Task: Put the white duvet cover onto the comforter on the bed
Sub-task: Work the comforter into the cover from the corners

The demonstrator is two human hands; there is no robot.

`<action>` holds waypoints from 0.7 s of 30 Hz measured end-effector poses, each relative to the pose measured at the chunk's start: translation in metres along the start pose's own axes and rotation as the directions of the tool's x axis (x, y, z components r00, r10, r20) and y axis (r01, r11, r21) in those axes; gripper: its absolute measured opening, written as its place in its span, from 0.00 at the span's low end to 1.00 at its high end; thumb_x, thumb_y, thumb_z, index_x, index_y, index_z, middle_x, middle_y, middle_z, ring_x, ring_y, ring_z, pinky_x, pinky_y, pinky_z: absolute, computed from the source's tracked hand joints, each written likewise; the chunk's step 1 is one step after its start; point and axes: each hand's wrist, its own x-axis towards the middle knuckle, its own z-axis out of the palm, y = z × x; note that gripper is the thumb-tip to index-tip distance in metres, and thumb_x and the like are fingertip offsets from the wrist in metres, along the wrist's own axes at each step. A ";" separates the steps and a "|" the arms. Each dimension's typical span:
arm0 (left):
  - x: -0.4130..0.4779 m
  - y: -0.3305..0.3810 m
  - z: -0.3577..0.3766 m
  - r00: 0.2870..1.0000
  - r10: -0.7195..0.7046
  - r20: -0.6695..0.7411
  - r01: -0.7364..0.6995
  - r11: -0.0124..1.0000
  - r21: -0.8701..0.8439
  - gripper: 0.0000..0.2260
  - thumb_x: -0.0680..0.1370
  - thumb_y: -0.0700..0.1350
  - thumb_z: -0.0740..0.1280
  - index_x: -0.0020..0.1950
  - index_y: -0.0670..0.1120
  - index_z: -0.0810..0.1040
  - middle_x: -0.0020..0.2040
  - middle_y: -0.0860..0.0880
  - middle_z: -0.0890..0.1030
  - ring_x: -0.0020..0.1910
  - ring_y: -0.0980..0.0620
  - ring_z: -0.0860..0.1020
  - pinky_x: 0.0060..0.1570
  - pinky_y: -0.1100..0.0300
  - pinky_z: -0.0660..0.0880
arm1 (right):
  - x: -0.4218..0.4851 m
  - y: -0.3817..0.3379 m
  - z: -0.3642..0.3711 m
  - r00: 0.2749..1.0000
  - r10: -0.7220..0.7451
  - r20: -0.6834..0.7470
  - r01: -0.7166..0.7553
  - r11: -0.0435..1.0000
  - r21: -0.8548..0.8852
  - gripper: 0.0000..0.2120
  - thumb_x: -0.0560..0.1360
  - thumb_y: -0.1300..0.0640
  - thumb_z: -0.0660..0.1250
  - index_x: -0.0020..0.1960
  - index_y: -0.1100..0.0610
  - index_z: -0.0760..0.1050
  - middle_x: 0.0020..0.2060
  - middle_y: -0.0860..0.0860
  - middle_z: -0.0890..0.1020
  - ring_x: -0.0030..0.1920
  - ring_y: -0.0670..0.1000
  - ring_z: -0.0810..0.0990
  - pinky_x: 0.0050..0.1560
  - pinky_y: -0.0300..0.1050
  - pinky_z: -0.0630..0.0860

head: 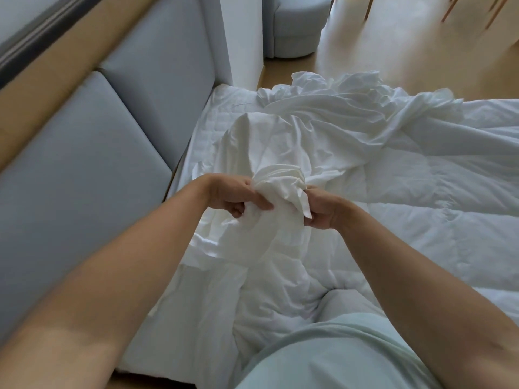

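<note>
Beside the grey padded headboard point(112, 122) a strip of quilted mattress point(210, 116) lies bare. Farther from the headboard the comforter point(438, 203) spreads to the edge of view, its puffy stitched channels showing. The white duvet cover point(266, 147) lies on top of it, a smooth creased run from the hands out to a rumpled heap at the bed's far edge, away from the headboard, where wooden floor point(393, 43) opens beyond

The 2 hands work close together on the headboard side of the bed, bare forearms reaching forward. The left hand point(233, 196) has its fingers curled into a gathered bunch of the cover, thumb laid along the cloth. The right hand point(327, 210) clamps the same bunch from the other side, a corner of fabric poking down past its fingers. The bunch stands raised above the comforter between them

A tan wooden ledge point(64, 77) caps the headboard. Past the headboard's end stands a white wall point(244, 37), then a rounded grey seat point(295, 23) on the floor. The person's pale green clothing point(337, 357) fills the near bottom
</note>
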 end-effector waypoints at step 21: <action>-0.010 0.007 -0.026 0.995 -0.098 -0.033 0.101 0.992 0.080 0.09 0.76 0.52 0.76 0.52 0.49 0.83 0.43 0.50 0.84 0.34 0.52 0.79 0.31 0.61 0.74 | 0.005 -0.018 -0.008 0.984 0.125 0.123 -0.103 0.980 -0.172 0.07 0.80 0.66 0.59 0.52 0.60 0.75 0.38 0.55 0.73 0.34 0.50 0.68 0.34 0.44 0.54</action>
